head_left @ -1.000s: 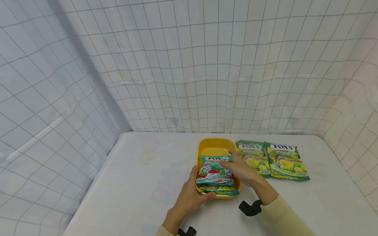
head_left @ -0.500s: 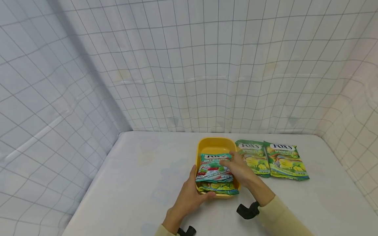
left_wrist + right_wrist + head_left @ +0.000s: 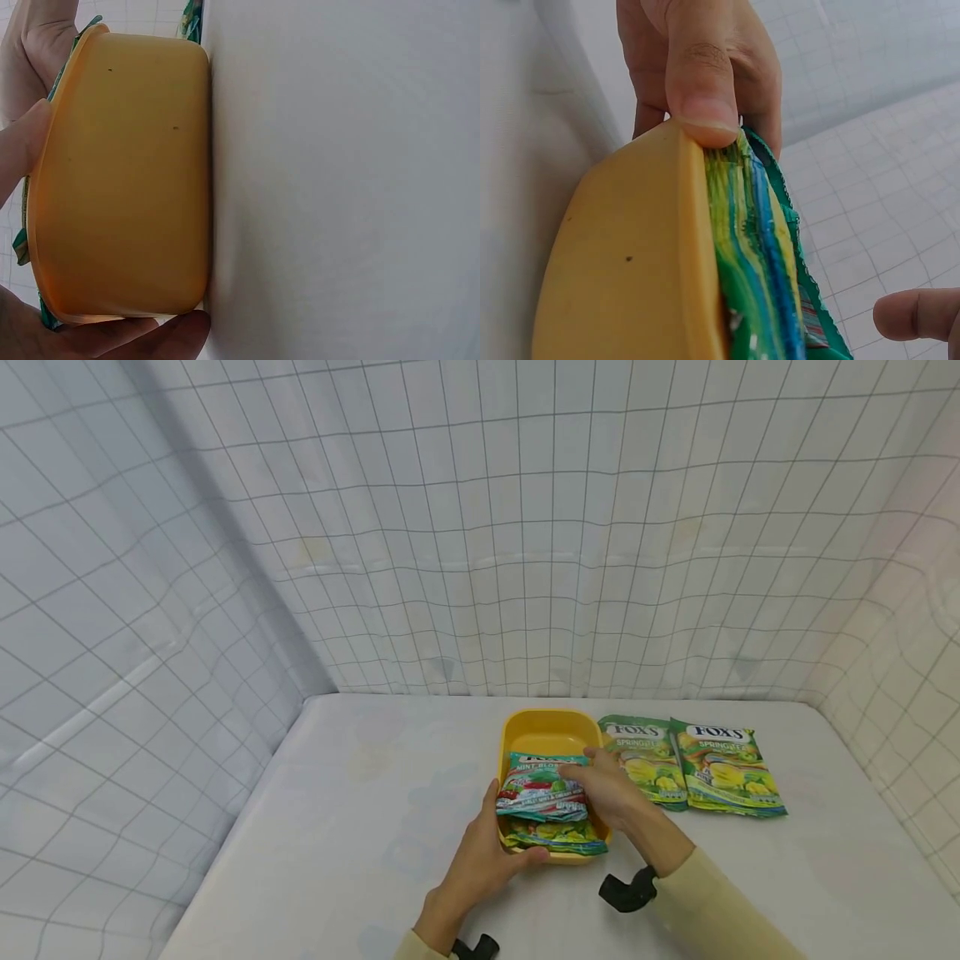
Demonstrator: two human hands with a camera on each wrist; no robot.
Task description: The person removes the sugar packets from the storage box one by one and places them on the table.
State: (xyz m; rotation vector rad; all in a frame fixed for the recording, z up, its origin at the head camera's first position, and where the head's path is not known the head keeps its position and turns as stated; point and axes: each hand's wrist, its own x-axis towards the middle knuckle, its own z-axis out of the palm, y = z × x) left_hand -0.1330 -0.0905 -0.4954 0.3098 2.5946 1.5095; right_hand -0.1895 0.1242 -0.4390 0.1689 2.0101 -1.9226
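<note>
A yellow plastic tub [image 3: 546, 720] stands on the table with several candy bags inside. My left hand [image 3: 483, 860] grips its near left corner, thumb on the near rim and fingers along the side wall, as the left wrist view shows. On top lies a teal mint candy bag [image 3: 536, 797], somewhat tilted, overlapping a green-yellow candy bag [image 3: 558, 837]. My right hand [image 3: 618, 793] reaches over the tub's right rim and holds the teal bag by its right edge, thumb over its face; the other fingers are largely hidden. Bag edges [image 3: 761, 232] show stacked inside the rim in the right wrist view.
Right of the tub, a green candy bag [image 3: 643, 768] and another green-yellow candy bag [image 3: 726, 772] lie side by side on the white table [image 3: 360, 810]. White grid-patterned sheets [image 3: 525, 568] enclose the back and sides.
The teal bag has shifted slightly away from me and to the left, its near edge uncovering more of the bag beneath. My right forearm has shifted a little left; the left hand stays put.
</note>
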